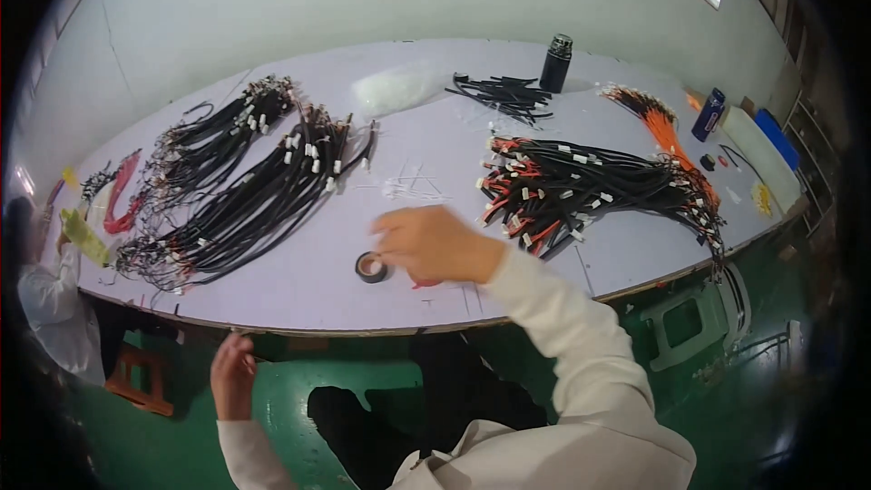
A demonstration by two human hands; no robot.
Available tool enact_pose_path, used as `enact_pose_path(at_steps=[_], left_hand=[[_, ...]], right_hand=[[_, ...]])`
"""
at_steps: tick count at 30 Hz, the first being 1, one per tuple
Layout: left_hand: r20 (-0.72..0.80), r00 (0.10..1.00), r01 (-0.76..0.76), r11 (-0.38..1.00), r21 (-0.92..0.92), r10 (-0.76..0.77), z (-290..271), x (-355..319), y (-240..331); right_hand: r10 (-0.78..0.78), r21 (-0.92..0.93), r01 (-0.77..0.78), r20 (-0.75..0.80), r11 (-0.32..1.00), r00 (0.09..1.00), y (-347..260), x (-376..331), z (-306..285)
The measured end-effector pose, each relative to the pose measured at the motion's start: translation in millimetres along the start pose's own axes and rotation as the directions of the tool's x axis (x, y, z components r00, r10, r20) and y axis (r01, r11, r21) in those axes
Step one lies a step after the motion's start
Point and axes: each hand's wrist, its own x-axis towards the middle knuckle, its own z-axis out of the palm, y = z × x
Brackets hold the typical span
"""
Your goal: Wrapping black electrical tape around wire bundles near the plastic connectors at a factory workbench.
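Observation:
My right hand [437,243] is over the middle of the table, slightly blurred, its fingers stretched to the left and apart with nothing visible in them. Just below those fingertips lies a roll of black tape [371,268]. A small red item [425,285] shows partly from under the hand. Thin white cable ties [415,186] are scattered beyond it. My left hand [234,368] is at the table's front edge, low on the left, fingers curled together; whatever they may hold is too small to make out. Left of centre lies a big bundle of black cables [263,204] with white connectors.
Another black cable bundle [218,136] lies behind. To the right are black-and-red cables [581,181] and orange wires [667,138]. Farther back are a clear plastic bag [399,91], black tubes [504,95], a dark flask [556,63] and a can [709,115]. A person [59,299] sits far left.

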Motion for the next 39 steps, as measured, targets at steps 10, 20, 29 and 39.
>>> enact_pose_path(at_steps=[10, 20, 29, 39], left_hand=[[0.260, 0.901, 0.292, 0.929, 0.229, -0.347, 142.0, -59.3, -67.3], [0.474, 0.754, 0.317, 0.884, 0.344, -0.455, 188.3, -79.9, -67.0], [0.429, 0.811, 0.266, 0.905, 0.332, -0.396, 192.0, -86.7, -52.8], [0.630, 0.659, -0.679, 0.686, 0.263, 0.411, 339.2, -37.4, -14.9]], right_hand=[[0.640, -0.259, -0.713, -0.318, 0.651, 0.700, 79.8, -140.2, -83.2], [0.703, 0.338, -0.617, -0.335, 0.711, 0.627, 98.3, -147.5, -98.8], [0.788, 0.264, -0.753, -0.345, 0.603, 0.510, 180.2, -136.5, -106.3], [0.471, 0.202, -0.435, -0.197, 0.878, 0.860, 28.2, -115.2, -156.6]])
